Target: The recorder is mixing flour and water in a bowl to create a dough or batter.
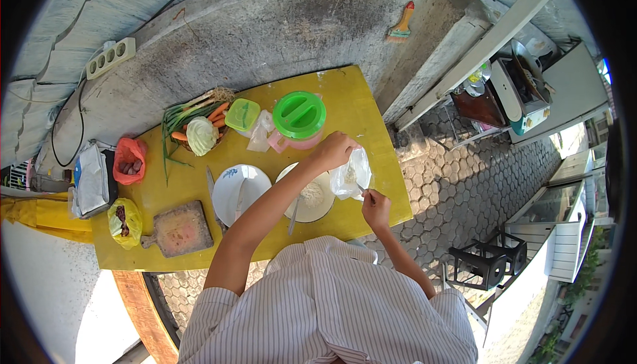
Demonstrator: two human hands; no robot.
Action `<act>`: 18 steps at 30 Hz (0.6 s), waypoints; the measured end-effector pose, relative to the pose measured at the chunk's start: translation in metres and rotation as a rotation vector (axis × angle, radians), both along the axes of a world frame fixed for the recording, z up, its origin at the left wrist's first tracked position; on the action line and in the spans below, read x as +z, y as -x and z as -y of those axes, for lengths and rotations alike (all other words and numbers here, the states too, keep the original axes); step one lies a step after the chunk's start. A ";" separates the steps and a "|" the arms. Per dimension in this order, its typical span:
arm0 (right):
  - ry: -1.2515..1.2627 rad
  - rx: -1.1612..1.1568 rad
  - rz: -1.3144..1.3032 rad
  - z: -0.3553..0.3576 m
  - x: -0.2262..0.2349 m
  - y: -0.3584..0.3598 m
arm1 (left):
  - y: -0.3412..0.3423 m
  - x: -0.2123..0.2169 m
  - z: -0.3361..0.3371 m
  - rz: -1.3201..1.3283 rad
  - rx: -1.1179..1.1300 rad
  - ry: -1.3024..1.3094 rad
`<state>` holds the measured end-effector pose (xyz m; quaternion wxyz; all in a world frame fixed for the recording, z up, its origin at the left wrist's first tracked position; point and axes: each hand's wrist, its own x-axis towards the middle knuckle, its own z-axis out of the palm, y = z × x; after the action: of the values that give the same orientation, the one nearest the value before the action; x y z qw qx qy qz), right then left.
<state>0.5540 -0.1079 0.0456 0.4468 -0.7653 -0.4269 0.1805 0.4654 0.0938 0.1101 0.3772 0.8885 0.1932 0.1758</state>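
My left hand (335,150) is closed on the top edge of a clear plastic bag (357,168) with pale powder inside. A metal utensil, seemingly a spoon (361,188), is gripped in my right hand (376,209); its far end goes into the bag, where its shape is hidden. Beside the bag stands a white bowl (321,218) holding a heap of white flour-like powder (311,195). Another metal utensil (292,219) leans on that bowl's near left rim. My left forearm passes over the bowl and covers part of it.
On the yellow table (358,98) are a second white bowl (226,193), a green-lidded pink jug (298,122), a green-lidded container (243,115), a cabbage (202,136), carrots, spring onions, a knife (213,195), a cutting board (180,228), and red (126,177) and yellow (136,211) bags.
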 end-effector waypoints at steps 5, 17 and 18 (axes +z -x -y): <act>-0.018 -0.038 -0.037 -0.001 0.019 0.000 | -0.004 0.013 0.002 -0.060 -0.064 0.061; -0.079 -0.066 0.010 -0.002 0.051 -0.002 | 0.006 0.009 -0.004 -0.101 -0.044 -0.092; -0.078 -0.066 0.010 -0.001 0.053 -0.002 | 0.007 0.010 -0.005 -0.102 -0.044 -0.091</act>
<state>0.5561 -0.1066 0.0990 0.4798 -0.7619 -0.4103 0.1450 0.4584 0.0989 0.1198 0.3301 0.9165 0.1842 0.1307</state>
